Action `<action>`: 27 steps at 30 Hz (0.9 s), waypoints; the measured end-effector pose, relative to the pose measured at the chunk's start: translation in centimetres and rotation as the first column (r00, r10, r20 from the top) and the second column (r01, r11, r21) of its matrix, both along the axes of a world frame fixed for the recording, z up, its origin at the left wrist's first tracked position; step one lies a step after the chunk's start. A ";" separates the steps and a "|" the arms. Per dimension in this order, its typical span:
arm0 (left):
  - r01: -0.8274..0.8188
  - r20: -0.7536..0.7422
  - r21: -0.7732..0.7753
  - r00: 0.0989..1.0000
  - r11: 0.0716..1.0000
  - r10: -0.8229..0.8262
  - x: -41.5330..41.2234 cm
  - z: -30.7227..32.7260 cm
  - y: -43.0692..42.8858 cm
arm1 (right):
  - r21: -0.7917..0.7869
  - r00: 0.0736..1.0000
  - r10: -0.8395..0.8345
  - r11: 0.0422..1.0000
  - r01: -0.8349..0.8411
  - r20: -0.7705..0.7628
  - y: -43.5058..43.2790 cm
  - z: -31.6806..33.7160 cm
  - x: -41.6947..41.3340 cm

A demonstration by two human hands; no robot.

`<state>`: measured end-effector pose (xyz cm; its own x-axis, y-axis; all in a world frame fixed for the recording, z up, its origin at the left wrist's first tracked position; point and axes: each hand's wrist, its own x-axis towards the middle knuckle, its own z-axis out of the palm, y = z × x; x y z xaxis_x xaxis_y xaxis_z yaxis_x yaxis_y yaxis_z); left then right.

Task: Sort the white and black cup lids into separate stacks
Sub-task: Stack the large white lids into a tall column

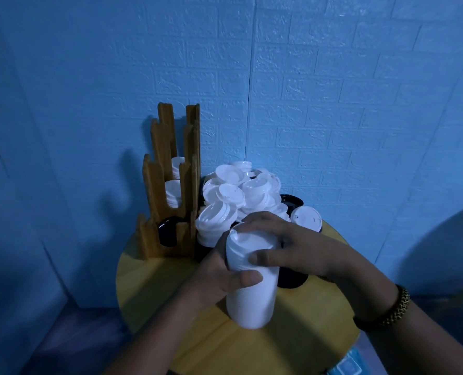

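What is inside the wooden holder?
The wooden holder has white lids in two upper slots and black lids in the lowest. Its walls hide how many.

Head-worn view, forward and down, close over table (154, 288).

Head view: two bare hands and forearms, one bracelet.
Left hand (219, 280) and right hand (295, 247) are bare, as are both forearms down to the lower edge of the frame. The right wrist carries a bracelet (392, 311) of small rounded beads, olive-gold to dark brown, set in close rows that sit snug round the wrist. Both thumbnails are short and plain. Light is dim and bluish, so the bead surface cannot be made out.
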<state>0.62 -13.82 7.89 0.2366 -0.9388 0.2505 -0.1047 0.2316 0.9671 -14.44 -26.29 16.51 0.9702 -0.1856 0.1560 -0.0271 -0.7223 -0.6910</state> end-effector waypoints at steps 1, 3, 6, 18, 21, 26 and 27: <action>0.005 0.007 -0.002 1.000 1.000 -0.005 0.1 0.0 0.0 | 0.001 1.000 0.000 1.000 0.000 0.010 0.1 -0.2 0.1; -0.056 0.008 -0.001 0.998 0.998 0.056 -0.1 -0.4 -0.1 | -0.014 0.997 -0.047 0.999 0.048 0.069 0.5 -1.0 0.3; -0.258 0.027 0.006 0.966 0.966 0.258 -0.7 -1.6 -0.5 | 0.010 0.969 -0.174 0.984 0.175 0.173 1.6 -2.4 0.4; -0.274 0.063 0.000 0.960 0.962 0.274 0.3 -1.2 -0.2 | 0.027 0.956 -0.209 0.978 0.208 0.208 2.3 -2.6 1.7; -0.368 0.111 -0.024 0.923 0.929 0.368 0.3 -1.6 -0.1 | 0.051 0.942 -0.246 0.969 0.240 0.227 2.7 -2.8 2.2; -0.258 0.150 -0.019 0.954 0.966 0.258 1.3 -0.4 1.4 | 0.212 0.984 -0.131 0.972 0.104 0.117 2.0 -1.4 2.5; -0.240 0.132 -0.019 0.962 0.971 0.240 1.7 -0.1 1.6 | 0.299 0.981 -0.147 0.949 0.102 0.131 1.6 -1.1 2.9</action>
